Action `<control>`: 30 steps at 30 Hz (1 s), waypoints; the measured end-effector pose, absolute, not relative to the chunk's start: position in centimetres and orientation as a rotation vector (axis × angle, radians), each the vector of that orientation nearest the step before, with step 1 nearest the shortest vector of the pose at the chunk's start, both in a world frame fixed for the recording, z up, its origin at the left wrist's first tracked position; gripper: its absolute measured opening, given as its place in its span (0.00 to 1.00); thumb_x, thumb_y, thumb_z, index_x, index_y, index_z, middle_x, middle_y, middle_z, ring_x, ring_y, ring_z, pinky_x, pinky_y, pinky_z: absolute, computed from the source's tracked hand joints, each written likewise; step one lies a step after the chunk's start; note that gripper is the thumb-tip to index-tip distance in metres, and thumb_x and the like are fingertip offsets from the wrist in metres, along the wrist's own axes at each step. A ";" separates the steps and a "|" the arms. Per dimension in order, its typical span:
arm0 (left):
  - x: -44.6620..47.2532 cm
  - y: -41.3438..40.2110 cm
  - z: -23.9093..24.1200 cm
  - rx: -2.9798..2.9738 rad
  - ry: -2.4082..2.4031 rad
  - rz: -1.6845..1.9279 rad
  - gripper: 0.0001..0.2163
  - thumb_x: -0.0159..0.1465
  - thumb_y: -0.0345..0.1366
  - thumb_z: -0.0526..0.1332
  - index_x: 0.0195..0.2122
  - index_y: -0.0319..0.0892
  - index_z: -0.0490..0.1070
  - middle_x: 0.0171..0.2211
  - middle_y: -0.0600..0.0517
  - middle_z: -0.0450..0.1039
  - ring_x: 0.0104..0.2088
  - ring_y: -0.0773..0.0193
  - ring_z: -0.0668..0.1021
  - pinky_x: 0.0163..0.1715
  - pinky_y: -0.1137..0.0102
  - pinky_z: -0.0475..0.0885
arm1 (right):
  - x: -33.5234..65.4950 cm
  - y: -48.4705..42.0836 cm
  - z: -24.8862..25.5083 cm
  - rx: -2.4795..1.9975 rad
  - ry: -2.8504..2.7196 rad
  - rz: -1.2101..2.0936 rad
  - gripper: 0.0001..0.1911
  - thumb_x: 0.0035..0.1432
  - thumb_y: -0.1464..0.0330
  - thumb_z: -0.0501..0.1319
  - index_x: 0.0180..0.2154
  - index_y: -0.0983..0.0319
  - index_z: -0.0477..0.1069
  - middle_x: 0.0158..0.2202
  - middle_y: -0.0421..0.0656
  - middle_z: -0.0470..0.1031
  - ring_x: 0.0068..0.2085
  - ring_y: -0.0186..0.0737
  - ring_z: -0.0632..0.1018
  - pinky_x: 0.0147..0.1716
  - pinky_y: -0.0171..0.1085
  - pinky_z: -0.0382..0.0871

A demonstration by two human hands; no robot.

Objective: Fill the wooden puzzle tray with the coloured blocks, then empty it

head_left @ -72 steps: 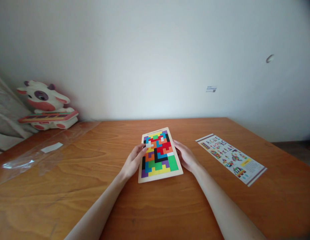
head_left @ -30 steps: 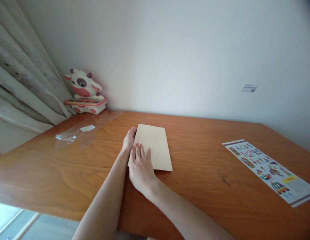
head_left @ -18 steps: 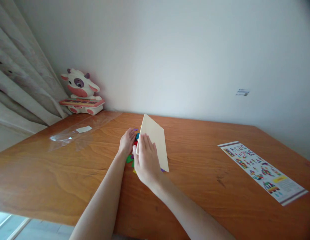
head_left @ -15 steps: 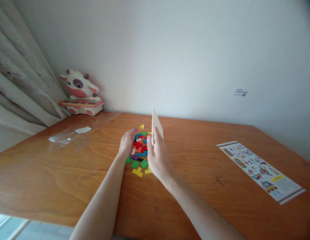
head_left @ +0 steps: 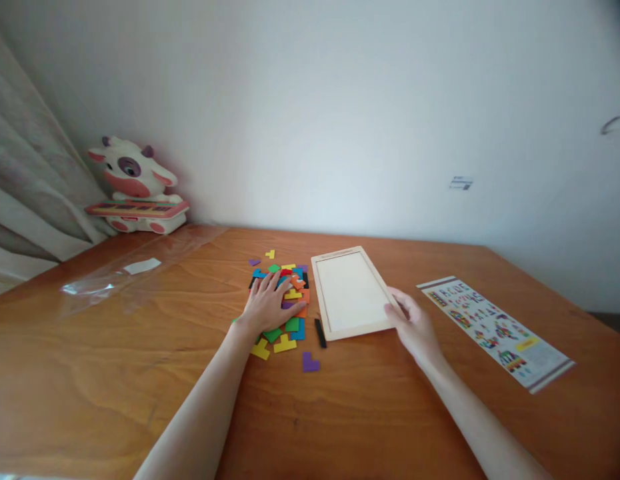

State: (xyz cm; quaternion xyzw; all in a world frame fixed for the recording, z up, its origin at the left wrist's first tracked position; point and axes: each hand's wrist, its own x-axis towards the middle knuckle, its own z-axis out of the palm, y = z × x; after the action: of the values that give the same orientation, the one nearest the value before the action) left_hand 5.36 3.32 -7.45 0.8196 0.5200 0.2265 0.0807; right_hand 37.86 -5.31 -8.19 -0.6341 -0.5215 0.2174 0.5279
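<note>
My left hand [head_left: 268, 307] lies with spread fingers over a heap of flat coloured puzzle pieces [head_left: 293, 325], covering part of it. Red, blue, green, yellow, orange, purple and black pieces show around the fingers. Just right of the heap is a pale wooden puzzle tray [head_left: 353, 293] with a raised rim and a bare inside. My right hand [head_left: 410, 323] pinches its right edge, thumb on top. Between heap and tray is a black bar piece [head_left: 320, 333]. A purple L-shaped piece [head_left: 310, 363] sits nearer to me.
A printed pattern sheet [head_left: 495, 330] lies on the wooden table [head_left: 140, 373] to the right. At the back left are a clear plastic bag [head_left: 100, 280] with a white slip [head_left: 143, 266] and a cow toy keyboard [head_left: 137, 190]. A wall stands behind.
The tray, upright and edge-on before, has swung down to the right, its inside now facing up. My left hand has moved from the heap's left side onto the pieces.
</note>
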 end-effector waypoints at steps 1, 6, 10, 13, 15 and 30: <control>5.0 3.5 -7.5 2.481 1.629 0.626 0.33 0.60 0.60 0.60 0.63 0.48 0.66 0.66 0.41 0.61 0.67 0.39 0.59 0.65 0.45 0.49 | 38.1 -5.7 -8.4 -1.590 -1.310 0.491 0.28 0.58 0.58 0.59 0.56 0.67 0.69 0.55 0.56 0.75 0.55 0.53 0.76 0.58 0.52 0.67; 3.2 5.4 -7.9 2.614 1.845 0.483 0.29 0.68 0.52 0.49 0.61 0.36 0.67 0.63 0.34 0.63 0.62 0.38 0.67 0.61 0.45 0.58 | 37.0 -8.3 -7.5 -1.833 -1.714 0.120 0.18 0.61 0.67 0.55 0.49 0.66 0.74 0.51 0.56 0.74 0.55 0.52 0.73 0.58 0.51 0.65; 4.2 5.2 -7.4 2.708 1.760 0.549 0.27 0.69 0.51 0.47 0.60 0.40 0.68 0.62 0.37 0.65 0.62 0.40 0.67 0.61 0.45 0.59 | 35.7 -9.4 -5.9 -1.947 -1.882 0.006 0.17 0.64 0.69 0.56 0.51 0.64 0.74 0.58 0.57 0.68 0.58 0.56 0.70 0.56 0.55 0.65; 6.1 3.6 -6.7 2.791 1.552 0.524 0.30 0.69 0.55 0.46 0.65 0.41 0.62 0.67 0.38 0.59 0.66 0.43 0.62 0.63 0.48 0.59 | 35.1 -8.6 -4.9 -1.707 -2.123 0.040 0.22 0.67 0.63 0.56 0.58 0.65 0.69 0.65 0.56 0.62 0.65 0.52 0.64 0.62 0.52 0.57; 7.5 2.5 -6.6 2.849 1.424 0.459 0.33 0.68 0.58 0.48 0.67 0.41 0.60 0.69 0.38 0.55 0.69 0.42 0.57 0.64 0.48 0.56 | 34.8 -7.4 -4.6 -1.496 -2.300 0.119 0.30 0.66 0.55 0.57 0.63 0.64 0.64 0.68 0.55 0.59 0.68 0.49 0.60 0.65 0.50 0.54; 7.5 3.2 -8.1 2.905 1.363 0.387 0.25 0.70 0.43 0.44 0.63 0.40 0.64 0.66 0.40 0.62 0.65 0.47 0.65 0.64 0.48 0.58 | 33.9 -5.6 -5.1 -1.477 -2.185 0.168 0.33 0.61 0.46 0.57 0.59 0.60 0.69 0.64 0.51 0.67 0.65 0.47 0.65 0.66 0.50 0.49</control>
State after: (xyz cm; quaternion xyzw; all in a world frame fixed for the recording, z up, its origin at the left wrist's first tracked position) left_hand 7.45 3.25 -8.15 0.8979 0.4213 0.1197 -0.0451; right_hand 33.88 -5.56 -5.08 -0.5414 -0.8013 0.0615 0.2469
